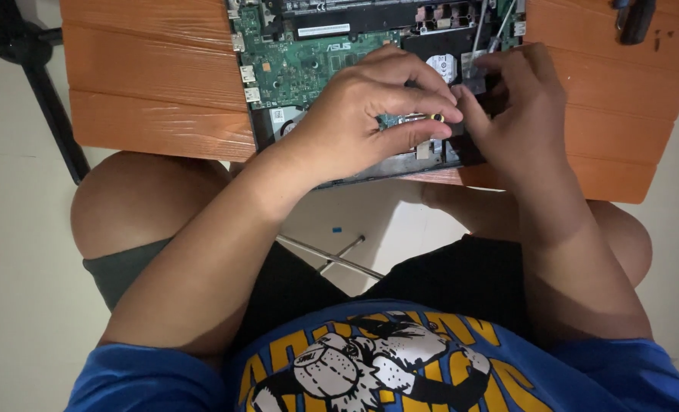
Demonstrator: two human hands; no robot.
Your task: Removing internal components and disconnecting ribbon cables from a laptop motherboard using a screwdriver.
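Two bare hands meet over an opened laptop point(339, 69) that lies on an orange wooden desk point(149, 84), with its green circuit board point(301, 65) uncovered. The left hand point(362, 114) has its thumb and forefinger closed on a small metal part point(423, 118) near the front edge of the laptop. The right hand point(518, 107) is just beside it, fingers point(473, 114) curled around a small dark piece point(478, 82). Both hands touch each other at the fingertips.

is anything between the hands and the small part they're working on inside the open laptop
Nothing visible. The left hand and right hand both rest on the open laptop at its near edge, fingertips meeting over a small part. The hands themselves hide most of it.
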